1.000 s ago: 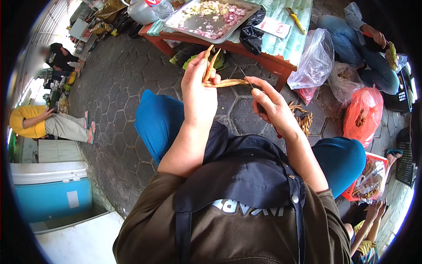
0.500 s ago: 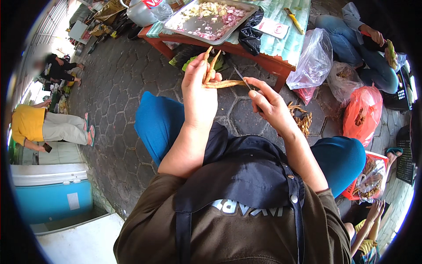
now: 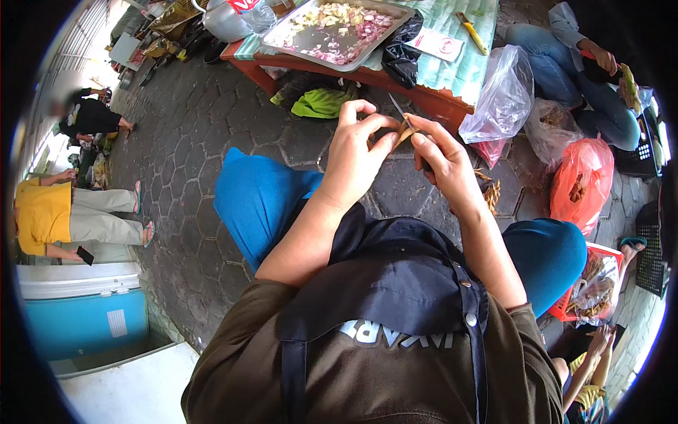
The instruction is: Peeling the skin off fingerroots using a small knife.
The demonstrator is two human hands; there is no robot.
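My left hand (image 3: 359, 150) pinches a yellow-brown, finger-like root (image 3: 403, 136) between thumb and fingertips, and most of the root is hidden by the fingers. A small knife (image 3: 397, 106) is closed in my right hand (image 3: 443, 157), its thin blade pointing up and away to the left. The blade meets the root where my two hands come together. On the paving below and to the right of my right hand lies a small heap of similar roots (image 3: 492, 196), partly covered by my wrist.
Ahead, a low red table (image 3: 452, 106) bears a metal tray (image 3: 346, 65) of chopped shallots and garlic, a black plastic bag (image 3: 406, 53) and a yellow-handled knife (image 3: 472, 33). Plastic bags (image 3: 583, 177) and a red basket (image 3: 562, 308) stand right. Other people sit or stand nearby.
My left hand has moved right and closer to my right hand, its fingers now curled at the root near the blade. The branching root pieces that stuck up from it no longer show.
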